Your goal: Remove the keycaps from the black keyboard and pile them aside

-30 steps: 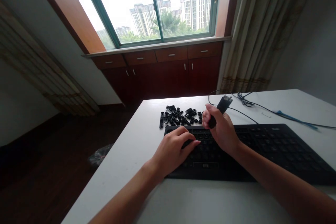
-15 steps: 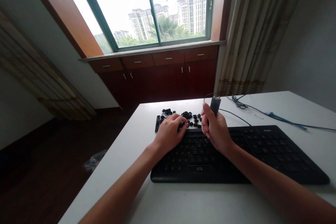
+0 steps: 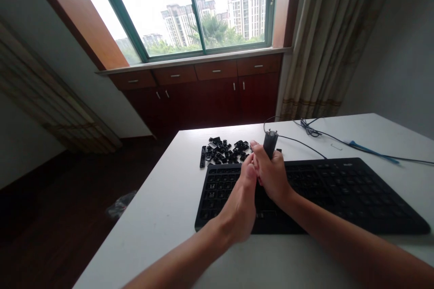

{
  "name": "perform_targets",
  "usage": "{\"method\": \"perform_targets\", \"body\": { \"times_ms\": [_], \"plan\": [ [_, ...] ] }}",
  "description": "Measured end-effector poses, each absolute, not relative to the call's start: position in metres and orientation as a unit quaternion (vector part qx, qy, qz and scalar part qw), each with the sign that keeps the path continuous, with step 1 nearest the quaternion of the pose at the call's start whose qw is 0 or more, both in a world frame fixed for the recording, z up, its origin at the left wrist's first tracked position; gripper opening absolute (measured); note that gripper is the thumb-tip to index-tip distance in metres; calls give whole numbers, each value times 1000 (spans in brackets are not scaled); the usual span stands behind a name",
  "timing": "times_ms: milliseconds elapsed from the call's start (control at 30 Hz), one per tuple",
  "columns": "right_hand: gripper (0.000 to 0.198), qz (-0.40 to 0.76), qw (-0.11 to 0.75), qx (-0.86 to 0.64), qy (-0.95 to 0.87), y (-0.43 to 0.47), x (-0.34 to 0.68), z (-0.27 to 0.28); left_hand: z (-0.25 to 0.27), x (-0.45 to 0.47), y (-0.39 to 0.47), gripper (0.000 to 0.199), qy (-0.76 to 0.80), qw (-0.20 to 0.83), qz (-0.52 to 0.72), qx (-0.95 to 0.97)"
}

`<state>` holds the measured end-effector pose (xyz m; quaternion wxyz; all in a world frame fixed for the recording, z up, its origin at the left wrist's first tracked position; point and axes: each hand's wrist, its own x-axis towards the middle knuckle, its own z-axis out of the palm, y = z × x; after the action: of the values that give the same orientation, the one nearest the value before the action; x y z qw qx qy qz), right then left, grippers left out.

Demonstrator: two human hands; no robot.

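My right hand is wrapped round a black keycap puller, held upright above the keyboard with small metal prongs at its top end. Its lower end is hidden behind my hands. My left hand is turned on its edge, thumb up, and its fingertips meet the right hand's fingers. Whatever they pinch is out of sight. Below both hands lies a black keyboard, with bare key sockets showing at its left part. Just behind it, several loose black keycaps lie in a heap.
The white table bears it all. A black cable runs behind the keyboard to the right, by a blue strip and a thin bent wire. Beyond the table stand red-brown cabinets under a window.
My left hand has left the keycap heap and come right and nearer, to meet my right hand. The right hand, with the puller, has shifted slightly left.
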<state>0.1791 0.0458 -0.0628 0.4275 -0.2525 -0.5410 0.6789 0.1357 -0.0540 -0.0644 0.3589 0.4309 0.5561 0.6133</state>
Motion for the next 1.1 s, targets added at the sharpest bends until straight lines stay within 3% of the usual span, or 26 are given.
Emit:
{"method": "perform_targets", "body": {
  "times_ms": [300,633,767,900,1100],
  "plan": [
    [57,722,452,-175,-494,41,183,-71,-73,149,-49,69,640,226,529,509],
    [55,698,483,-150,-508,36,184,-75,-76,145,-51,64,611,203,523,558],
    [55,723,446,-148,-507,42,184,-62,-72,136,-52,62,610,242,532,534],
    [57,768,393,-147,-484,59,192,-52,-68,117,-54,72,629,226,453,590],
    [51,778,362,-226,-461,78,201,-52,-64,87,-54,31,630,88,310,706]
  ]
}}
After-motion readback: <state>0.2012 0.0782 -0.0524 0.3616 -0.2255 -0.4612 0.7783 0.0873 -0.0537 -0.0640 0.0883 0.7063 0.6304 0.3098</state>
